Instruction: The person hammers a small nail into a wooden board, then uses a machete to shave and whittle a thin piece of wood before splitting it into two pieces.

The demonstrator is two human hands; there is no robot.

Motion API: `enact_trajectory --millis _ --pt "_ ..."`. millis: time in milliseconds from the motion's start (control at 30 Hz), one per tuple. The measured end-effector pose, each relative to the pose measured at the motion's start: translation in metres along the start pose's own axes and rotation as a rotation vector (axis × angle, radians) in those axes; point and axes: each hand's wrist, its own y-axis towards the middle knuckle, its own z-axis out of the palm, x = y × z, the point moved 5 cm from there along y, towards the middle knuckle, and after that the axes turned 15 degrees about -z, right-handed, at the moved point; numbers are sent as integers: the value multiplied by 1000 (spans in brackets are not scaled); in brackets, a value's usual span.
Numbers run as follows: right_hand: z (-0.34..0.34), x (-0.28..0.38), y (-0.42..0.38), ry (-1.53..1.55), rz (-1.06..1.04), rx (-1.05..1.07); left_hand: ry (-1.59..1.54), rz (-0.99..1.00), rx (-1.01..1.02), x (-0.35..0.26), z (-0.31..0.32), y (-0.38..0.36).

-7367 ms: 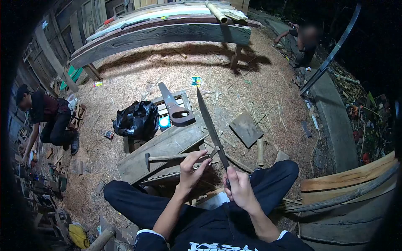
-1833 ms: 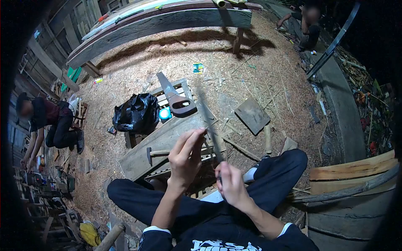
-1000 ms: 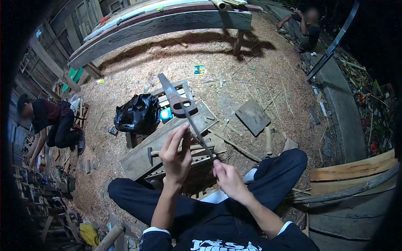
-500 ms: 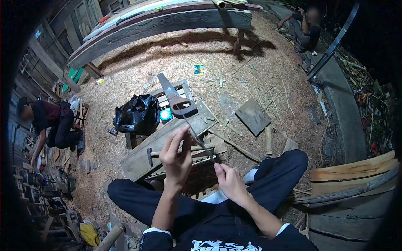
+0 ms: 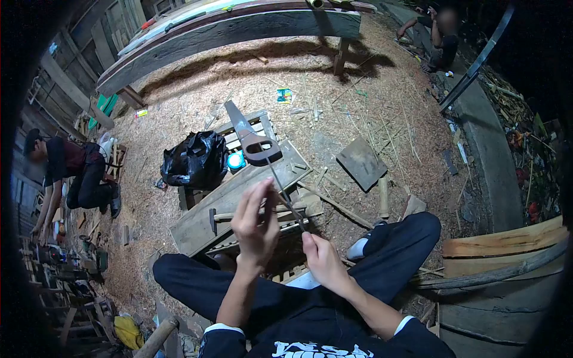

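A long thin dark strip [image 5: 292,210] slants up and away over my lap, its far end overlapping the saw's handle in view. My right hand [image 5: 325,262] is closed around the strip's near end, thumb along it. My left hand [image 5: 255,230] is raised beside the strip, fingers bent and fingertips closed at its middle; the thumb is mostly hidden. Beyond my hands, a handsaw [image 5: 253,137] lies on a low slatted wooden stand. A hammer [image 5: 213,221] rests on the wide plank [image 5: 197,224] left of my left hand.
A black plastic bag [image 5: 194,161] and a round blue-white container [image 5: 236,161] are near the saw. A square board [image 5: 362,164] lies on the shavings-covered ground. A heavy bench [image 5: 239,36] stands ahead. One person [image 5: 80,170] bends at left; another [image 5: 439,39] sits far right.
The strip has shifted slightly and both hands have moved a little, still at the same places on it. The person at left has reached lower, with both arms down.
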Motion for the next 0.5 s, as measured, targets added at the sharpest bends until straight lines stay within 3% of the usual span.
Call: enact_trajectory --millis 100,167,200,233,300,400,500 --pt "2 -37 4 -118 -71 -12 -2 -3 19 10 -3 4" --pt "10 -37 -3 506 446 176 -38 -56 19 17 -4 6" --pt "8 -23 -3 746 644 171 6 -28 11 12 -6 7" --pt "7 -19 -1 974 712 228 -7 -24 22 12 -6 7" --pt "3 -7 2 1089 660 166 3 -16 17 12 -7 6" --pt "-11 12 11 660 321 -4 -8 -15 30 10 -5 5" --pt "-5 -2 8 79 -160 -67 -22 9 37 6 3 4"
